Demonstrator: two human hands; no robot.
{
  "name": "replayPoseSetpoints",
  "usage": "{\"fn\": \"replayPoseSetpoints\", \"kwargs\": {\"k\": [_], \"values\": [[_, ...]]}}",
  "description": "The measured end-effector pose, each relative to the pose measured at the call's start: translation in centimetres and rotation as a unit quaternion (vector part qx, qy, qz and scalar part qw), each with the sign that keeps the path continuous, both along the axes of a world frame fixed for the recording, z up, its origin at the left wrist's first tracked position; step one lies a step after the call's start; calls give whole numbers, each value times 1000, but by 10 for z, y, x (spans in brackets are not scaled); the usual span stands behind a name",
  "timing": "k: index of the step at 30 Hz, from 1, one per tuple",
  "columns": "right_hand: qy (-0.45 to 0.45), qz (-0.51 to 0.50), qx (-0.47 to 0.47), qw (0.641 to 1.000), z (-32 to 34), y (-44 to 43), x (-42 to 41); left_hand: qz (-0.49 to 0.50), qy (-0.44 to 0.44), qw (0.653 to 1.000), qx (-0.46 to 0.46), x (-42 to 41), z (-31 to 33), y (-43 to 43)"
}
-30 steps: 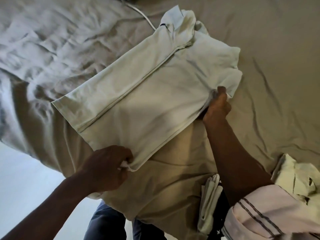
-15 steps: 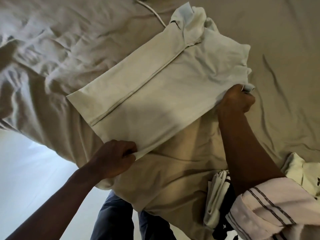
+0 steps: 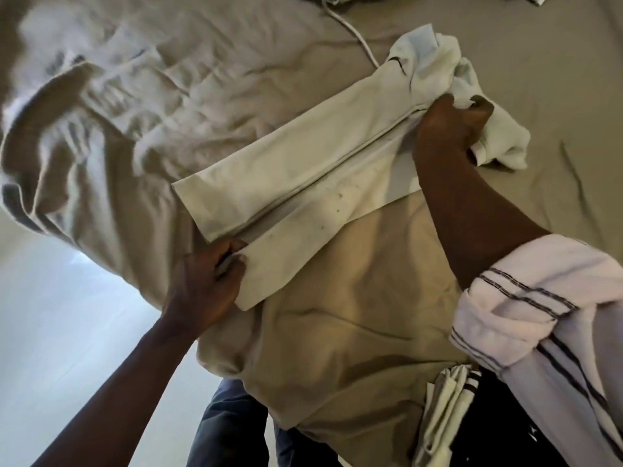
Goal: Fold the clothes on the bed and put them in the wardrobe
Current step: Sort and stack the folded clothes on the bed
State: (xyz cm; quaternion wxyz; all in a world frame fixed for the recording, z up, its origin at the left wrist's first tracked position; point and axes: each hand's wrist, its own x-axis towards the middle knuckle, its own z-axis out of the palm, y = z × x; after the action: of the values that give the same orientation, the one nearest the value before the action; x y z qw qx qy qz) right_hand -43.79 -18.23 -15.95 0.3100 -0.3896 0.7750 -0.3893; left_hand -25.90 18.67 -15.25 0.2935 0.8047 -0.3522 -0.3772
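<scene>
A rumpled beige bed (image 3: 337, 348) fills the view. Across its middle lies a pale shirt (image 3: 296, 187), folded lengthwise into a long narrow strip. The right hand (image 3: 451, 128) clutches bunched cloth at the collar end. The left hand (image 3: 205, 281) pinches the hem end between thumb and fingers. A white cable (image 3: 354, 32) trails beyond the collar.
</scene>
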Motion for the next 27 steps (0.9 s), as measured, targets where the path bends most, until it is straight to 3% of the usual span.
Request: {"fn": "replayPoseSetpoints", "kwargs": {"k": [3,7,11,15,17,20,22,27], "values": [[31,40,-35,998,-7,-1,5,20,-49,998,-35,3,6,-5],[63,80,-90,991,-19,4,-4,100,-83,991,-17,1,3,-18],[91,130,-72,985,-18,2,-3,106,-157,982,-13,-2,1,-26],[116,71,-83,987,2,42,-3,-31,-357,933,-31,-21,11,-25],[80,-8,0,997,-1,69,-16,-162,-362,916,-58,-33,10,-25],[22,-35,163,986,-21,101,-37,-295,-345,891,14,-46,-7,-29],[34,3,155,987,-26,104,-40,-316,-339,885,52,-48,-13,-33],[34,38,96,994,-24,89,-64,-352,-319,879,49,-42,-5,-41]]}}
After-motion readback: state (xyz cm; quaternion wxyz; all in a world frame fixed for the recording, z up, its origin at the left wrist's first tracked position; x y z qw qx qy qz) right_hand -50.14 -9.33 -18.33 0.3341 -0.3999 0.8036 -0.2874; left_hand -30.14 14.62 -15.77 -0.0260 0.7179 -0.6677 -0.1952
